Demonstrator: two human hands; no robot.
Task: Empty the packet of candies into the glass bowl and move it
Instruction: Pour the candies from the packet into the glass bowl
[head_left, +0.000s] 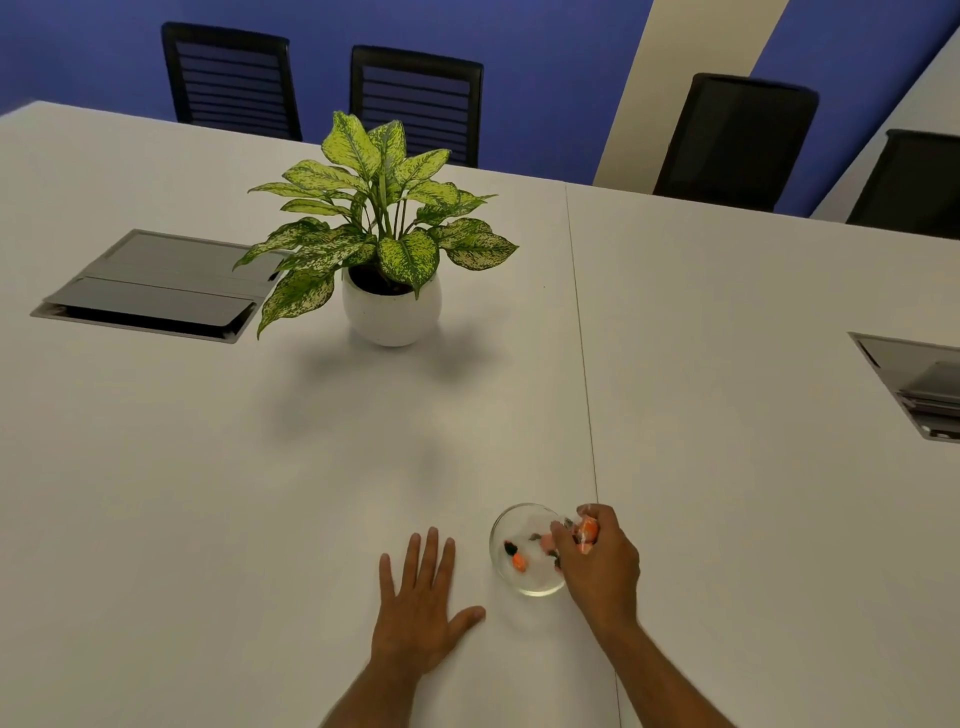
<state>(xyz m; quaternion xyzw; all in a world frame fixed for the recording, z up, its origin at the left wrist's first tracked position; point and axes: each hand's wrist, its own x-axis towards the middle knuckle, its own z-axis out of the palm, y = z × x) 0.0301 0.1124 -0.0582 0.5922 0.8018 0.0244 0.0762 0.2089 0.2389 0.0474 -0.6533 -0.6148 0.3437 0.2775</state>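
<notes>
A small clear glass bowl (511, 525) stands on the white table near its front edge. Orange and dark wrapped candies (518, 561) lie inside it. My right hand (602, 566) is over the bowl's right rim, closed around a crumpled orange candy packet (587, 532) that tilts toward the bowl. The hand hides the bowl's right side. My left hand (418, 608) lies flat on the table just left of the bowl, fingers spread, holding nothing.
A potted plant in a white pot (390, 306) stands mid-table. Grey cable hatches are set into the table at left (150, 283) and far right (919, 389). A seam (584, 338) runs between table halves. Black chairs (415, 98) line the far edge.
</notes>
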